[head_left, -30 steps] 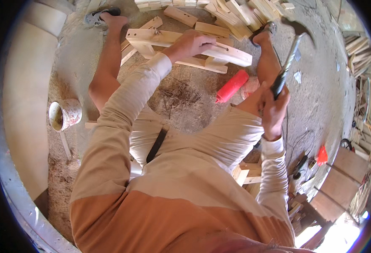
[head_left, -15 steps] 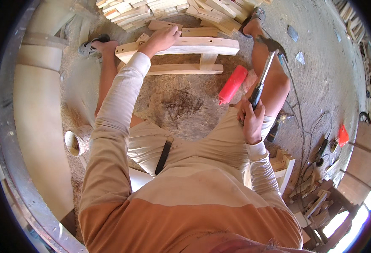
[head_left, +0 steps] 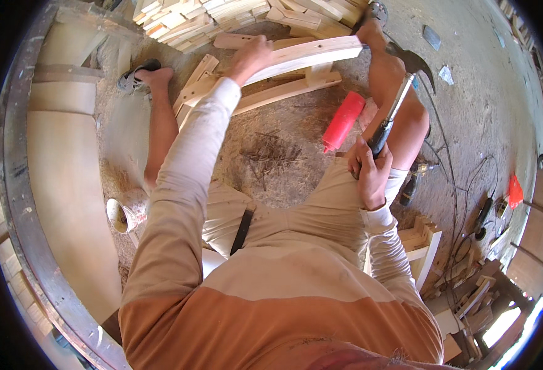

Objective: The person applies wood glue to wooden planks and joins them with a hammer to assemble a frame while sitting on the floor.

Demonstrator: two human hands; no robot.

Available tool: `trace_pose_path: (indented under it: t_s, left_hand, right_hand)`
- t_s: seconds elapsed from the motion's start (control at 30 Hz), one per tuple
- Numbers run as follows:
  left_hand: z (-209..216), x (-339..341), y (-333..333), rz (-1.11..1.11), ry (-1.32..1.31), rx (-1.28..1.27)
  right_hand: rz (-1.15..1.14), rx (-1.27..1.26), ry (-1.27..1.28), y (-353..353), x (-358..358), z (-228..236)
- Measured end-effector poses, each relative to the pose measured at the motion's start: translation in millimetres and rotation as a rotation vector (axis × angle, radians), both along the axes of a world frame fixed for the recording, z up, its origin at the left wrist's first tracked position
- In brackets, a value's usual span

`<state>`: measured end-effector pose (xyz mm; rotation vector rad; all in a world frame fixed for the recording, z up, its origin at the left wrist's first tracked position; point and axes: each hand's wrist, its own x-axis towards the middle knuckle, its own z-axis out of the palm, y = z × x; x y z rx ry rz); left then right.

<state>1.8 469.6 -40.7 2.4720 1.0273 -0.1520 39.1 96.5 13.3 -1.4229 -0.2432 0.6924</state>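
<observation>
Between my feet lies a small frame of pale wood [head_left: 316,54], with two long rails joined by a short crosspiece. It sits at a slant, its right end farther from me than its left. My left hand [head_left: 253,60] is closed over the upper rail near its middle, fingers partly hidden behind the wood. In my right hand [head_left: 372,171], resting by my right thigh, is a claw hammer [head_left: 399,98], gripped by its dark handle with the metal head pointing away. A red squeeze bottle [head_left: 344,121] lies on the floor between the frame and my right knee.
Scattered nails [head_left: 270,154] lie on the dusty floor before me. Stacked wood strips [head_left: 191,21] fill the far side. A white bucket [head_left: 123,216] stands left, beside a long pale panel [head_left: 68,197]. Right are a power drill [head_left: 411,186], cables [head_left: 445,154] and a wooden piece [head_left: 428,253].
The wooden frame has turned, its right end swinging away and its left end coming nearer. My left hand has shifted slightly right with it; the right hand keeps holding the hammer.
</observation>
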Motion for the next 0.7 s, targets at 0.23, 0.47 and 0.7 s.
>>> trace_pose_path:
  t_s: [0.23, 0.47, 0.7]
  left_hand:
    - [11, 9, -29, 0.100, -0.235, 0.074]
    - [30, -79, 5, 0.183, -0.671, -0.045]
    - [103, -231, -13, 0.241, -0.663, 0.029]
  right_hand:
    - [0.064, -0.072, -0.134, 5, -4, -2]
    - [0.202, -0.148, -0.343, 39, -8, 5]
    - [0.408, -0.332, -0.616, 111, -13, -21]
